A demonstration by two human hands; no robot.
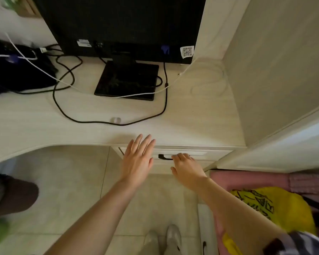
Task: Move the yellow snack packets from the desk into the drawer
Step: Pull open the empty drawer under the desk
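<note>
My right hand [185, 167] curls its fingers over the black metal handle [165, 157] of the closed pale wooden drawer [206, 154] under the desk's [44, 115] front edge. My left hand [137, 159], fingers straight and spread, hovers just left of the handle. No yellow snack packets visible on the desk.
</note>
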